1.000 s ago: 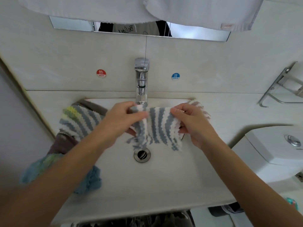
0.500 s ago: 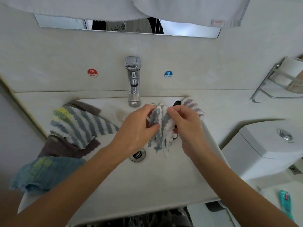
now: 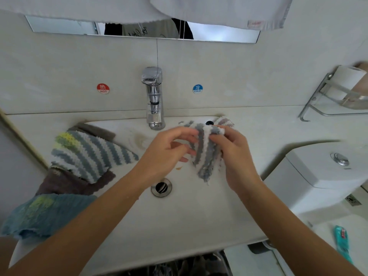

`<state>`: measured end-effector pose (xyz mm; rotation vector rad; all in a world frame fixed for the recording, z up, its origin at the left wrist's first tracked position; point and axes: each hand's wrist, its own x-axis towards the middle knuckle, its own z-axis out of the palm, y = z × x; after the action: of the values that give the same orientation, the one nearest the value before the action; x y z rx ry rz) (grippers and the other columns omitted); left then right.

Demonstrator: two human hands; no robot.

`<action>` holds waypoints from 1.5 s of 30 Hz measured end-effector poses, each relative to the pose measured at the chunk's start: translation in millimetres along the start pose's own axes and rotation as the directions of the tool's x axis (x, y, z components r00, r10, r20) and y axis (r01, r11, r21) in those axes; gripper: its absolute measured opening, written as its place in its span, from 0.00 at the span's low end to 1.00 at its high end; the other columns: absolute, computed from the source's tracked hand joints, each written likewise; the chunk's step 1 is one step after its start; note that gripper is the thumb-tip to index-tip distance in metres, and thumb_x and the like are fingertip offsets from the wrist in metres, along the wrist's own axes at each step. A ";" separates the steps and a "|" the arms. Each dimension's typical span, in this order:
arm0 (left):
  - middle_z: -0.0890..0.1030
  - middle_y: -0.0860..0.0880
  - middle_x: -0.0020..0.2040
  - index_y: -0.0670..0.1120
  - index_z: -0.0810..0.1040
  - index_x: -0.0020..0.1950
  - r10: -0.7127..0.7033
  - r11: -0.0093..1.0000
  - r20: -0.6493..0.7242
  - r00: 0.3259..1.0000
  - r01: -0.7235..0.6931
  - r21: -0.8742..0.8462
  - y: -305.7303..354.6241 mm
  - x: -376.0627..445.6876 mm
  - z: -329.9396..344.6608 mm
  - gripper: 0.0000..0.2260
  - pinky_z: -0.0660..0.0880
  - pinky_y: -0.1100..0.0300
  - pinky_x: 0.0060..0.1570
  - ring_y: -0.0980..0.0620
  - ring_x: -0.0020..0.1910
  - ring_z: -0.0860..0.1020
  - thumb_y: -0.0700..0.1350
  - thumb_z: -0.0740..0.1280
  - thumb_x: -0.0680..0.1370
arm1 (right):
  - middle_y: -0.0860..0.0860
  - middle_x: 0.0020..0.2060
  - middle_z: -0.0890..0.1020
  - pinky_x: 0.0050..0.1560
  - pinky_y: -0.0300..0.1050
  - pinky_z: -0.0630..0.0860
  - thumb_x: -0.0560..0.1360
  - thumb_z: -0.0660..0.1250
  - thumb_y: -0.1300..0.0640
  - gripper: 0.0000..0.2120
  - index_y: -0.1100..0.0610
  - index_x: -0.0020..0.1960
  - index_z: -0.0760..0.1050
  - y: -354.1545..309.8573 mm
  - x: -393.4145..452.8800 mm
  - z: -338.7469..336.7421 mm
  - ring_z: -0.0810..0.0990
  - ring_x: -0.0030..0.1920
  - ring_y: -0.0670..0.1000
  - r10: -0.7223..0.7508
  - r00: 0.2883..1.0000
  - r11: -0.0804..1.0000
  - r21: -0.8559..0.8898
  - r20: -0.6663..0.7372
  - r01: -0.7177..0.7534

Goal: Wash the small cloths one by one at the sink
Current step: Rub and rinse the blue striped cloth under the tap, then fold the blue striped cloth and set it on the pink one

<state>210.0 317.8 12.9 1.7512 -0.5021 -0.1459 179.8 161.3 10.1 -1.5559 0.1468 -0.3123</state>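
A grey-and-white striped cloth hangs bunched over the sink basin, to the right of the faucet. My right hand grips it, with the fingers curled over its upper fold. My left hand reaches in from the left, its curled fingertips holding the cloth's left edge. No water is visibly running. The drain lies below my hands. A second pale striped cloth rests on the rim behind my right hand.
On the sink's left rim lie a grey-striped cloth with a yellow patch, a brown cloth and a teal cloth. A toilet tank stands to the right, a wall rack with paper above it. White towels hang overhead.
The cloth was stretched flat between both hands under the faucet. It is now gathered into a bunch and shifted right, mostly in my right hand, with my left hand loosened at its edge.
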 end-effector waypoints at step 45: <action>0.71 0.49 0.64 0.52 0.63 0.75 -0.175 0.983 -0.080 0.981 0.178 0.034 -26.0 71.5 143.7 0.24 0.76 0.68 0.51 0.57 0.53 0.77 0.38 0.61 0.81 | 0.41 0.53 0.79 0.55 0.45 0.78 0.71 0.73 0.66 0.15 0.49 0.51 0.77 41.9 80.6 -129.4 0.79 0.54 0.47 -0.027 1.000 0.951 -0.309 -0.006 0.024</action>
<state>228.7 163.6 -35.1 1.8333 -0.2949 -0.1942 223.6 13.6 -25.4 -1.8684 0.1911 -0.3290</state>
